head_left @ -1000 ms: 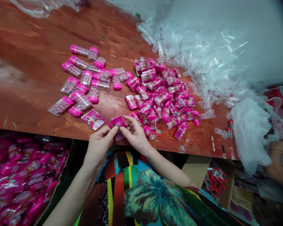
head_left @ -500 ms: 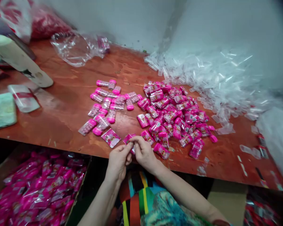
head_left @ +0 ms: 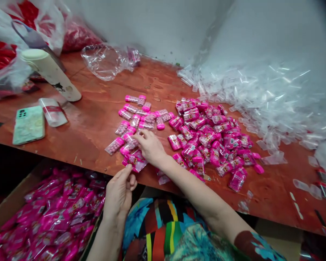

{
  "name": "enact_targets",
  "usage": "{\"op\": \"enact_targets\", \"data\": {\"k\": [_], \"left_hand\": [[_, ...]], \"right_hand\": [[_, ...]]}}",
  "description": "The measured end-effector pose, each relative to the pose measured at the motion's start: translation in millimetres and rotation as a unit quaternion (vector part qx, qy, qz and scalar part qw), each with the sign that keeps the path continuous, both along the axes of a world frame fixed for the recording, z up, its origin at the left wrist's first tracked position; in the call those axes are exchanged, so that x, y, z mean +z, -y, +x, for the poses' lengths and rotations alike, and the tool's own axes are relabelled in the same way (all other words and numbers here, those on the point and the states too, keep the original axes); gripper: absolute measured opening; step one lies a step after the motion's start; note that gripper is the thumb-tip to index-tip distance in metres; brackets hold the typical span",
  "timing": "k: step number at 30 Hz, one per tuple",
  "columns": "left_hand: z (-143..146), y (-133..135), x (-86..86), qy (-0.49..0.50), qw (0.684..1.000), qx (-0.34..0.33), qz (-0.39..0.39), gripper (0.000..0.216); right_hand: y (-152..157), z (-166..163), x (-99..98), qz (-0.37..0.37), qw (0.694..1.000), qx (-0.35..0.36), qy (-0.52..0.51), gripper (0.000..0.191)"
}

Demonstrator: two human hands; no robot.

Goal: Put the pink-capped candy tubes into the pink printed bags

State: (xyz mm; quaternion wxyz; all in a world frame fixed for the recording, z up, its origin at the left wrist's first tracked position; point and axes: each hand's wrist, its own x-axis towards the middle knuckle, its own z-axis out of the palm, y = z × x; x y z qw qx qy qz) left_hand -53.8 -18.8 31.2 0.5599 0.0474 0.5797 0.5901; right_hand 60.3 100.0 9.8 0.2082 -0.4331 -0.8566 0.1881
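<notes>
At the table's front edge, my left hand (head_left: 121, 188) pinches the near left corner of a flat pink printed packet (head_left: 134, 162) between thumb and finger. My right hand (head_left: 151, 148) reaches over that packet, its fingertips closed on one of the small candy bottles (head_left: 130, 141). Several more such bottles, clear with pink caps and pale pink balls inside, lie loosely beyond it; one candy bottle (head_left: 114, 145) is at the left of the group. To the right of my right hand is a heap of pink wrapped packs (head_left: 206, 137).
Clear plastic pieces (head_left: 260, 94) are piled against the wall. On the left lie a phone (head_left: 29, 125), a clear case (head_left: 53, 112) and a cream bottle (head_left: 53, 74). A carton of pink packs (head_left: 57, 214) stands below the table's front edge.
My hands have come apart from their shared pinch over the pink packs. The right moved forward and left to the bottles; the left moved left to the flat packet. The view has shifted left.
</notes>
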Motion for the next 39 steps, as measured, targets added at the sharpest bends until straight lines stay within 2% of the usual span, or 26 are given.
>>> {"op": "enact_targets", "data": {"k": [4,7,9,12,14,16,18,20,22,27,30,32,36,37,38,39], "left_hand": [[-9.1,2.9,-0.9,0.004,0.999,0.035,0.012,0.061],[-11.6,5.4,-1.1,0.025,0.998,0.053,0.022,0.058],[-11.5,5.9,0.3,0.047,0.997,0.058,0.024,0.053],[-9.7,3.1,2.7,0.086,0.994,0.073,0.013,0.044],[-7.3,-0.2,2.3,0.111,0.99,0.089,0.003,0.043],[-2.8,-3.2,-0.1,0.132,0.987,0.096,0.0,0.042],[4.4,-4.9,-3.6,0.147,0.985,0.087,0.005,0.041],[14.1,-5.1,-7.2,0.153,0.986,0.064,0.014,0.038],[25.1,-4.4,-10.5,0.152,0.987,0.038,0.025,0.039],[46.8,-1.8,-20.7,0.137,0.989,0.002,0.058,0.043],[52.3,-0.9,-28.7,0.124,0.988,-0.035,0.079,0.04],[53.8,-0.3,-32.8,0.117,0.987,-0.07,0.088,0.04],[55.1,0.5,-32.6,0.108,0.984,-0.115,0.085,0.041],[55.5,0.3,-30.6,0.109,0.983,-0.122,0.083,0.042],[55.9,-0.2,-28.2,0.111,0.982,-0.128,0.082,0.042],[56.5,-0.9,-25.5,0.114,0.982,-0.131,0.08,0.042]], "right_hand": [[-7.4,-29.7,18.7,-0.012,0.995,-0.018,0.098,0.038],[-4.6,-40.2,16.3,-0.041,0.992,-0.038,0.11,0.046],[-4.6,-40.8,6.2,-0.051,0.996,-0.044,0.066,0.052],[-1.5,-29.9,-12.9,-0.086,0.988,-0.063,-0.108,0.054],[9.4,-14.1,-21.3,-0.14,0.952,-0.089,-0.258,0.052],[29.7,6.3,-23.3,-0.211,0.896,-0.108,-0.375,0.051],[55.9,26.7,-20.8,-0.286,0.847,-0.108,-0.434,0.051],[81.1,42.4,-17.7,-0.346,0.816,-0.113,-0.45,0.053],[99.2,51.4,-16.8,-0.368,0.799,-0.133,-0.456,0.055],[116.8,57.9,-21.9,-0.325,0.808,-0.196,-0.452,0.051],[124.0,61.9,-20.8,-0.347,0.794,-0.198,-0.459,0.053],[126.1,66.5,-16.1,-0.386,0.764,-0.185,-0.482,0.057],[120.8,78.6,-7.5,-0.521,0.67,-0.118,-0.516,0.068],[119.4,81.1,-7.8,-0.533,0.663,-0.111,-0.514,0.071],[118.7,83.1,-9.4,-0.525,0.673,-0.115,-0.508,0.073],[118.8,84.5,-11.9,-0.497,0.7,-0.127,-0.497,0.074]]}}
